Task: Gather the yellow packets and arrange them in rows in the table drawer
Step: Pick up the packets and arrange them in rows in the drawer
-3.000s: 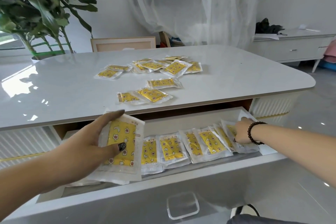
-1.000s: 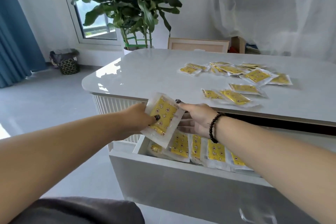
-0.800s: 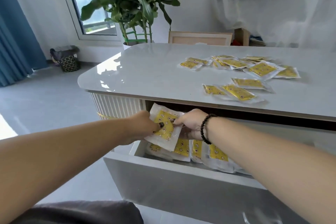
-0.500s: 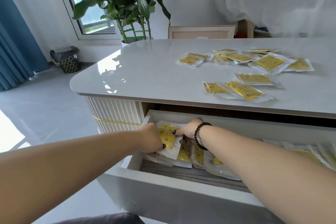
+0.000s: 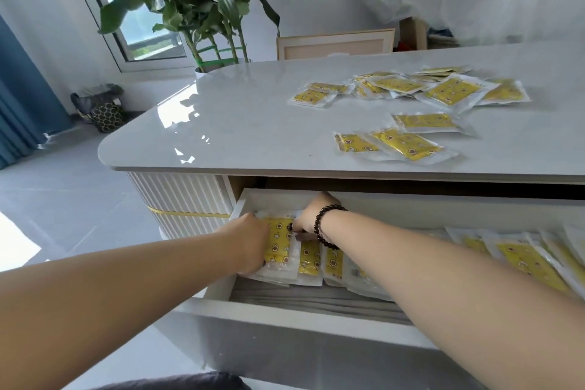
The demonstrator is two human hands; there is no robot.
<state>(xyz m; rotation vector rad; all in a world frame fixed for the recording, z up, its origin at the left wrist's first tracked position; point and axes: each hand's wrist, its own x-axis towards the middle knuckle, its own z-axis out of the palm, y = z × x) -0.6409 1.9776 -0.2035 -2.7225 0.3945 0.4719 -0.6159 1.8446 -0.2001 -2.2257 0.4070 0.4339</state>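
Both hands are down in the left end of the open white drawer [image 5: 285, 313]. My left hand [image 5: 251, 244] and my right hand [image 5: 311, 215] hold one yellow packet [image 5: 278, 244] between them, low over the leftmost spot of the row. A row of yellow packets [image 5: 519, 258] leans across the drawer to the right, partly hidden by my right forearm. Several loose yellow packets [image 5: 408, 142] lie on the table top [image 5: 240, 117], with more in a pile [image 5: 449, 90] further back.
A large potted plant [image 5: 202, 6] stands behind the table's left corner. A framed panel [image 5: 335, 44] leans behind the table. A dark bin [image 5: 104, 108] sits on the floor by the blue curtain [image 5: 22, 104].
Both hands have carried the packet down from above the drawer edge into the drawer's left end. The view has shifted closer and lower.
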